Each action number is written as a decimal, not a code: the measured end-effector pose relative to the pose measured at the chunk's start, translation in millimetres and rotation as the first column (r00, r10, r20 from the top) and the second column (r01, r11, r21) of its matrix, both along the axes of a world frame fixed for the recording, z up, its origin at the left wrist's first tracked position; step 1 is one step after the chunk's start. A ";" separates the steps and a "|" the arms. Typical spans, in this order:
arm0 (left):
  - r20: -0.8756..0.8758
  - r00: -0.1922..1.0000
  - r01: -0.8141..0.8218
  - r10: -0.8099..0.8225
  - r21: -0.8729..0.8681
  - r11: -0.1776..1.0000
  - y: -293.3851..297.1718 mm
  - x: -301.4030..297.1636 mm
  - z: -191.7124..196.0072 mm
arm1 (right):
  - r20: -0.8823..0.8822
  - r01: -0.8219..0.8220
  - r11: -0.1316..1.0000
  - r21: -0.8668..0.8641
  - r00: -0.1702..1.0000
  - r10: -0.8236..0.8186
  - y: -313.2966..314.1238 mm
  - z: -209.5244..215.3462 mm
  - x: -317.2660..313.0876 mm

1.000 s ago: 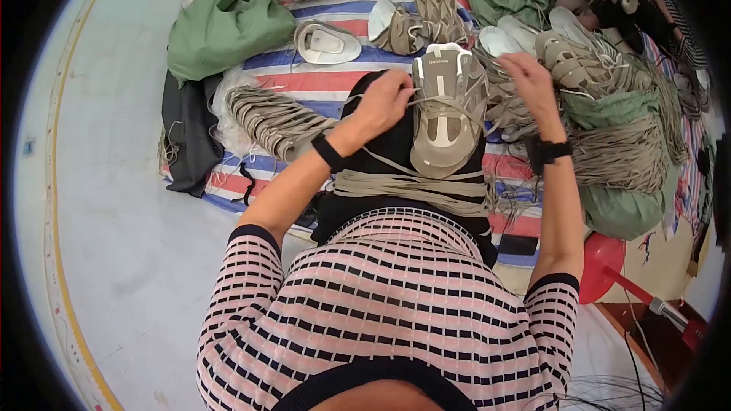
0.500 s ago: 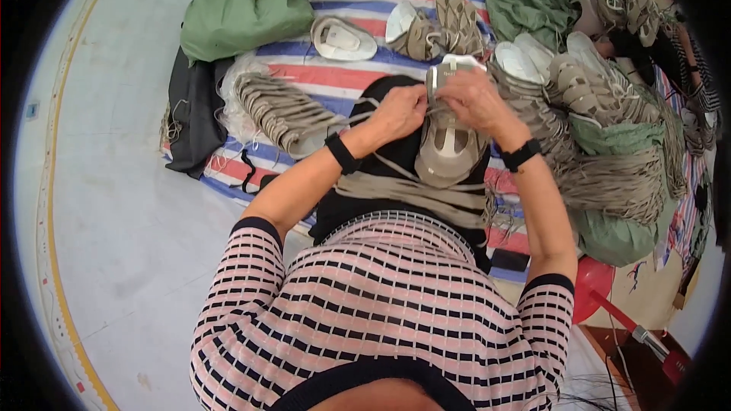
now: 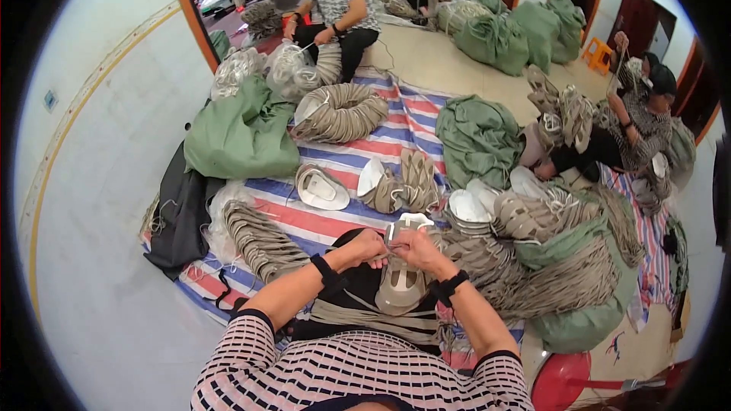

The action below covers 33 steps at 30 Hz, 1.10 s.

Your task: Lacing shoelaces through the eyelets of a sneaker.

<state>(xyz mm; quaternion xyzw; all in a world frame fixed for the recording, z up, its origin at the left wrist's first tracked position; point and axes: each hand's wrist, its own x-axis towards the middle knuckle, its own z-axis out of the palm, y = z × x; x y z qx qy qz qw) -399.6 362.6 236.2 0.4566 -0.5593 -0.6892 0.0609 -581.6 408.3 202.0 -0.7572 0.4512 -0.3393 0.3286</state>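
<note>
Sandal lay on lap, toe away, both hands pinching strap at its top: left hand, right hand. Risk judged: strap slipping from fingers, sandal sliding off lap onto striped mat.

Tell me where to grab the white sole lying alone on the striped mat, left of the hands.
Grip the white sole across its narrower right-hand end, coming from above. It lies flat on the striped mat, open side up, with bare mat around it, so fingers can close over the raised rim on both long sides.
</note>
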 end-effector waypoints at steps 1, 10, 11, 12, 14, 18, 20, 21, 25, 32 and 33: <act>-0.027 1.000 -0.013 0.013 0.017 1.000 0.5 1.4 -0.8 | -0.074 0.015 0.999 -0.035 0.997 -0.017 1.2 2.6 -0.2; -0.067 0.995 0.063 -0.079 -0.216 0.974 -6.7 4.0 -9.5 | -0.273 0.062 0.992 0.108 0.962 -0.030 -9.3 22.2 1.9; -0.082 0.992 0.078 -0.097 -0.207 0.975 -4.5 6.5 -9.9 | -0.299 0.046 0.995 0.092 0.954 -0.017 -6.9 23.6 0.4; -0.097 0.988 0.095 -0.117 -0.208 0.974 -5.2 9.1 -7.1 | -0.301 0.042 0.995 0.094 0.954 -0.012 -8.9 26.8 0.1; -0.081 0.987 0.117 -0.142 -0.259 0.959 -4.2 13.8 -0.7 | -0.274 0.019 0.974 0.227 0.961 0.045 -11.5 30.4 -2.7; 0.057 0.955 0.264 -0.292 -0.617 0.741 6.1 19.1 12.2 | -0.149 -0.009 0.937 0.349 0.987 0.065 -8.5 31.7 -6.5; 0.060 0.926 0.269 -0.373 -0.798 0.539 10.2 17.4 -2.3 | -0.164 -0.018 0.976 0.218 0.985 0.055 -8.0 22.5 -7.7; 0.113 0.937 0.280 -0.332 -0.811 0.514 12.3 15.5 -5.5 | -0.159 -0.022 0.976 0.216 0.986 0.057 -6.9 23.5 -1.2; 0.164 0.952 0.281 -0.260 -0.804 0.524 11.6 12.3 -7.2 | -0.506 0.019 0.981 -0.191 0.855 -0.115 -2.0 21.4 17.2; 0.122 0.963 0.219 -0.241 -0.873 0.435 21.7 5.6 -0.1 | -0.090 -0.169 0.946 0.275 0.975 0.201 -15.4 32.5 -14.3; 0.148 0.961 0.236 -0.233 -0.877 0.418 21.7 4.5 1.3 | -0.081 -0.177 0.956 0.235 0.976 0.200 -15.9 31.2 -14.2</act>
